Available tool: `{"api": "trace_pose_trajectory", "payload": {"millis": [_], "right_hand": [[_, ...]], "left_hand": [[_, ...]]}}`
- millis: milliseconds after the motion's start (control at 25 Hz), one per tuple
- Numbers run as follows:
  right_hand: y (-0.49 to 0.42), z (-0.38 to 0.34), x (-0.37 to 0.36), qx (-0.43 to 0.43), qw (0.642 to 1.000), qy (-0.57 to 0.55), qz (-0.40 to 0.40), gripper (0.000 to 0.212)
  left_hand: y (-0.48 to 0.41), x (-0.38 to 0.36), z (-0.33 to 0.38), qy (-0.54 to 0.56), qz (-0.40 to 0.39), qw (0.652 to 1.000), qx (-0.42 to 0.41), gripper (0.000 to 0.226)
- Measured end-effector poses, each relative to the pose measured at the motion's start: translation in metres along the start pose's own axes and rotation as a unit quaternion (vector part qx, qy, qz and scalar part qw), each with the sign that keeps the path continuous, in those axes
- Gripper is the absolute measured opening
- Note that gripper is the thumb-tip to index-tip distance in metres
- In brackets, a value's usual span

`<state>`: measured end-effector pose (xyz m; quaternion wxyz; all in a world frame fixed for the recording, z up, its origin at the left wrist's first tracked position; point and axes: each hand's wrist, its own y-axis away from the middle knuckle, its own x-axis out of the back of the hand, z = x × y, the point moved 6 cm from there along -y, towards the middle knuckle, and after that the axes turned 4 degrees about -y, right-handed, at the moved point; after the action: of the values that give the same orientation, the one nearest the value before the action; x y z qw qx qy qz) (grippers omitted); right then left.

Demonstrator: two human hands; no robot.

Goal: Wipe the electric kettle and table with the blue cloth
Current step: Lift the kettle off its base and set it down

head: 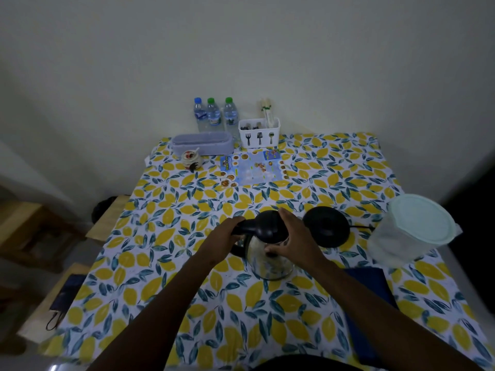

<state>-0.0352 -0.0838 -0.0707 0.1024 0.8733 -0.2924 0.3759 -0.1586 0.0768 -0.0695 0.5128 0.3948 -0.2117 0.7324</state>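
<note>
The electric kettle (269, 261), steel with a black lid and handle, stands upright on the lemon-print table (187, 215). My left hand (222, 238) grips its black handle on the left side. Wrapped around the body's right side, just below the lid, is my right hand (293, 241). The kettle's round black base (326, 226) lies on the table directly to the right, its cord running off to the right. The blue cloth (368, 293) lies flat on the table under and beside my right forearm, partly hidden by it.
A large lidded plastic container (417, 231) stands at the right. At the back are three water bottles (214, 115), a white cutlery caddy (259, 133), a lilac box (202, 143), a small jar (190, 158) and a printed menu sheet (253, 168). Wooden stools (42, 231) stand left.
</note>
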Motion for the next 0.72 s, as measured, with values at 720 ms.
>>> {"api": "trace_pose_trajectory", "payload": {"millis": [720], "right_hand": [[0.040,0.032,-0.007,-0.023,0.981,0.191,0.018,0.099]], "left_hand": [[0.001,0.003,0.068,0.123,0.167,0.978,0.027,0.045]]}}
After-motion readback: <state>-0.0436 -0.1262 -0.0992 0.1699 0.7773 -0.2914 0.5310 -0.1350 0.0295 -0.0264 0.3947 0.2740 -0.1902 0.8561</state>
